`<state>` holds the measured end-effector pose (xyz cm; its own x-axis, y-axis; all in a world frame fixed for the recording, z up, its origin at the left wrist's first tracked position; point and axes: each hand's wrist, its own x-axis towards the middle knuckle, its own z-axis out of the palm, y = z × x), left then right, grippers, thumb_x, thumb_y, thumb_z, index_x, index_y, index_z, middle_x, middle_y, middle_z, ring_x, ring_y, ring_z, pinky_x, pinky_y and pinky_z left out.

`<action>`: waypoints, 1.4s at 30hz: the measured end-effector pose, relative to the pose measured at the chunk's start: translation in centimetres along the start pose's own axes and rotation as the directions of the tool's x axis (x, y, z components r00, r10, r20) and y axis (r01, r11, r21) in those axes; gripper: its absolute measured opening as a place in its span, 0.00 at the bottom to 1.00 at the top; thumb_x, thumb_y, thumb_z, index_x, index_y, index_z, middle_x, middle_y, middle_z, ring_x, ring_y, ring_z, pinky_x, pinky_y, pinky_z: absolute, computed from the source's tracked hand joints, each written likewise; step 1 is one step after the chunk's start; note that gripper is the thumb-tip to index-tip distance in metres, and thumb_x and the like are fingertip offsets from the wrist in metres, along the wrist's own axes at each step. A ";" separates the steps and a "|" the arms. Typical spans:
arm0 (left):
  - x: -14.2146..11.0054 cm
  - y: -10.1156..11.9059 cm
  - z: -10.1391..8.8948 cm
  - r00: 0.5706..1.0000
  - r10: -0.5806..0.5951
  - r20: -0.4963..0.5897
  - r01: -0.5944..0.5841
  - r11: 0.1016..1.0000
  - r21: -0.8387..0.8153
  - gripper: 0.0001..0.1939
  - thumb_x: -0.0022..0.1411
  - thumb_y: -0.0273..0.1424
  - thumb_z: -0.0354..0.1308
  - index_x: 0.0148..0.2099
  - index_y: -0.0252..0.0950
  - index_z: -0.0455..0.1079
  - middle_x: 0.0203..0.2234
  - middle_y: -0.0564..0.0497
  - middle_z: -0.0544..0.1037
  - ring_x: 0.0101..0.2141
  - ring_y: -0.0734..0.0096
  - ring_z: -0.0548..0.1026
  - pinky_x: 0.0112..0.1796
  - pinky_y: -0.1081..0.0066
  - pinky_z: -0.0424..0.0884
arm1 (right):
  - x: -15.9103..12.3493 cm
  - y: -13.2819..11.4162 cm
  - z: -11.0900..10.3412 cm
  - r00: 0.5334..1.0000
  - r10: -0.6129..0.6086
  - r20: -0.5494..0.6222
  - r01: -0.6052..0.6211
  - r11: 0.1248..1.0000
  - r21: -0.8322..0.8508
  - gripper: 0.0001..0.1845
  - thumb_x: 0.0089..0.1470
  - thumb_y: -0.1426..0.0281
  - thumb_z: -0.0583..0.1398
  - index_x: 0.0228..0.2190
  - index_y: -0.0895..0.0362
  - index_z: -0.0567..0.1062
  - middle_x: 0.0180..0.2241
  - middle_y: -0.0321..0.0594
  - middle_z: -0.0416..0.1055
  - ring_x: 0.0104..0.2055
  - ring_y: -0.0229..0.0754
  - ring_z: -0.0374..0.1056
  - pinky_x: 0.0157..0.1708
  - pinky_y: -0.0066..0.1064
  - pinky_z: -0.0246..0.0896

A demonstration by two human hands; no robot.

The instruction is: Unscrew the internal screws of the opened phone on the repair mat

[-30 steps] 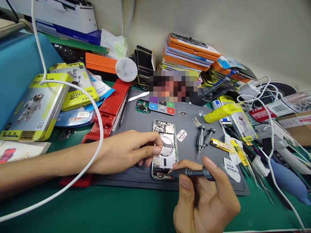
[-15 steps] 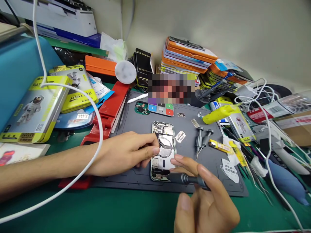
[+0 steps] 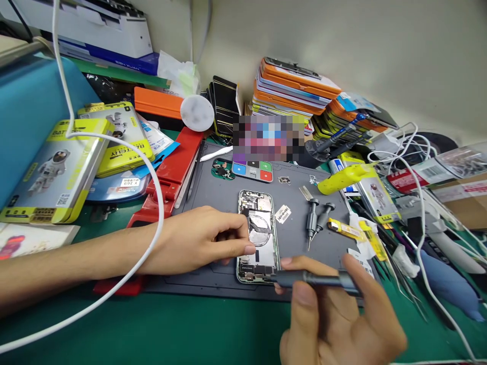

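An opened smartphone lies face up on the dark grey work mat, its inner parts and a round coil bare. My left hand is closed at the phone's left edge, thumb across the inside and the other fingers curled, partly hidden. Between the thumb and fingers of my right hand is a dark grey screwdriver, held almost level. Its front end points at the phone's lower right corner; I cannot tell whether the tip touches.
Two small screwdrivers lie right of the phone, near a yellow bottle. Behind it sits a coloured tray. Battery boxes and a red tool stand left. A white cable arcs across my left forearm.
My right hand has moved right with the screwdriver, turning it nearer level, its front end now at the phone's lower right corner. My left thumb has slid slightly right and down over the phone.
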<state>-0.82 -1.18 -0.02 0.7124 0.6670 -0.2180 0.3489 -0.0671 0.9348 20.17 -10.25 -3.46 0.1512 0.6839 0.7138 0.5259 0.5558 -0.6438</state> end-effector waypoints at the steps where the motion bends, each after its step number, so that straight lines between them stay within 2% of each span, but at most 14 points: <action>1: 0.0 0.0 0.0 1.000 0.001 -0.002 -0.001 1.000 0.004 0.14 0.78 0.41 0.59 0.39 0.39 0.72 0.24 0.62 0.76 0.26 0.77 0.70 0.30 0.77 0.62 | 0.1 -0.1 0.1 0.999 -0.004 -0.041 0.005 1.000 0.027 0.36 0.60 0.86 0.63 0.67 0.60 0.69 0.38 0.40 0.82 0.33 0.38 0.81 0.25 0.25 0.79; 3: 0.0 0.0 0.0 1.000 0.000 -0.006 0.000 1.000 0.011 0.14 0.78 0.40 0.59 0.39 0.39 0.72 0.24 0.62 0.76 0.26 0.77 0.70 0.30 0.77 0.62 | 0.1 -0.2 0.0 1.000 -0.008 -0.026 0.010 0.999 0.051 0.36 0.60 0.86 0.63 0.67 0.59 0.68 0.38 0.40 0.83 0.34 0.38 0.81 0.30 0.26 0.82; 6: -0.1 0.1 0.0 1.000 -0.005 -0.007 0.005 1.000 0.025 0.14 0.79 0.40 0.58 0.39 0.39 0.72 0.24 0.62 0.76 0.27 0.77 0.70 0.30 0.77 0.62 | -0.2 0.1 -0.4 0.994 -0.015 0.106 0.007 0.997 0.074 0.39 0.59 0.87 0.63 0.68 0.56 0.66 0.41 0.41 0.83 0.38 0.39 0.83 0.38 0.32 0.85; 10: -0.1 0.1 0.0 1.000 -0.001 -0.007 0.002 0.999 0.044 0.15 0.79 0.40 0.57 0.39 0.39 0.72 0.25 0.62 0.76 0.27 0.77 0.71 0.30 0.76 0.62 | -0.6 0.5 -0.6 0.978 -0.020 0.207 0.003 0.997 0.082 0.40 0.60 0.87 0.63 0.69 0.55 0.65 0.44 0.44 0.82 0.41 0.43 0.84 0.38 0.37 0.86; 13: -0.2 0.1 0.0 1.000 0.008 -0.013 -0.007 0.998 0.062 0.15 0.79 0.41 0.56 0.39 0.39 0.73 0.25 0.61 0.76 0.27 0.76 0.71 0.30 0.76 0.62 | -0.8 0.5 -0.4 0.974 -0.029 0.225 0.007 0.995 0.097 0.39 0.62 0.87 0.61 0.69 0.55 0.64 0.44 0.46 0.81 0.42 0.44 0.84 0.36 0.37 0.86; 23: -0.2 0.3 -0.1 1.000 -0.002 -0.009 0.002 0.999 0.041 0.15 0.79 0.41 0.57 0.38 0.39 0.72 0.25 0.61 0.76 0.28 0.75 0.71 0.31 0.75 0.62 | -0.6 0.5 -0.1 0.961 -0.078 0.266 0.055 0.994 0.091 0.35 0.64 0.85 0.61 0.69 0.59 0.65 0.44 0.47 0.82 0.46 0.45 0.84 0.46 0.42 0.86; 29: -0.2 0.4 0.0 1.000 -0.002 -0.021 0.003 0.999 0.050 0.15 0.79 0.40 0.56 0.38 0.39 0.72 0.25 0.61 0.75 0.28 0.75 0.71 0.31 0.75 0.62 | -0.7 0.2 -0.6 0.941 -0.123 0.315 0.133 0.991 -0.011 0.36 0.66 0.79 0.65 0.71 0.53 0.64 0.45 0.45 0.82 0.47 0.46 0.84 0.40 0.37 0.86; 31: -0.2 0.4 0.0 1.000 -0.008 -0.025 0.010 0.998 0.060 0.16 0.79 0.41 0.56 0.38 0.40 0.71 0.25 0.61 0.74 0.28 0.75 0.70 0.31 0.75 0.62 | -0.7 0.0 -0.6 0.947 -0.139 0.289 0.160 0.986 -0.052 0.32 0.69 0.74 0.63 0.71 0.53 0.65 0.46 0.45 0.82 0.47 0.47 0.83 0.40 0.39 0.86; 34: -0.2 0.4 0.0 1.000 -0.030 0.000 0.030 0.998 0.051 0.16 0.78 0.42 0.57 0.37 0.40 0.70 0.25 0.60 0.73 0.28 0.74 0.70 0.30 0.74 0.61 | -0.6 -0.2 -0.6 0.956 -0.202 0.213 0.221 0.972 -0.073 0.28 0.71 0.75 0.58 0.69 0.53 0.69 0.43 0.44 0.81 0.43 0.45 0.82 0.37 0.37 0.83; 36: -0.3 0.3 0.0 0.999 -0.029 -0.013 0.030 0.997 0.071 0.17 0.78 0.42 0.57 0.36 0.40 0.69 0.25 0.60 0.73 0.28 0.73 0.70 0.31 0.74 0.62 | -0.4 -0.4 -0.5 0.949 -0.239 0.206 0.259 0.963 -0.077 0.27 0.71 0.76 0.58 0.68 0.53 0.71 0.40 0.43 0.80 0.39 0.43 0.80 0.35 0.36 0.81; 38: -0.3 0.4 0.1 0.999 -0.035 -0.018 0.036 0.996 0.081 0.17 0.79 0.43 0.56 0.36 0.40 0.69 0.26 0.60 0.74 0.29 0.72 0.70 0.32 0.73 0.62 | -0.2 -0.5 -0.5 0.946 -0.234 0.224 0.257 0.963 -0.080 0.25 0.73 0.72 0.59 0.67 0.52 0.74 0.42 0.45 0.79 0.41 0.45 0.79 0.37 0.39 0.81; 40: -0.3 0.4 0.1 0.999 -0.040 -0.017 0.041 0.996 0.077 0.17 0.78 0.43 0.56 0.37 0.40 0.70 0.26 0.59 0.74 0.29 0.72 0.71 0.32 0.73 0.62 | -0.1 -0.6 -0.3 0.949 -0.245 0.198 0.256 0.966 -0.033 0.28 0.70 0.78 0.58 0.67 0.52 0.73 0.44 0.45 0.79 0.43 0.46 0.78 0.39 0.43 0.81; 42: -0.3 0.3 0.1 0.999 -0.045 -0.018 0.047 0.996 0.073 0.17 0.78 0.44 0.56 0.37 0.40 0.70 0.26 0.59 0.74 0.29 0.72 0.71 0.32 0.73 0.63 | 0.0 -0.6 -0.1 0.955 -0.250 0.162 0.254 0.967 -0.002 0.30 0.67 0.82 0.59 0.66 0.52 0.74 0.42 0.43 0.78 0.42 0.44 0.76 0.39 0.42 0.80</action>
<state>-0.82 -1.52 0.33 0.6848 0.6826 -0.2552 0.4254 -0.0901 0.9005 19.97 -10.62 -3.02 -0.1228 0.5903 0.7978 0.5488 0.7102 -0.4410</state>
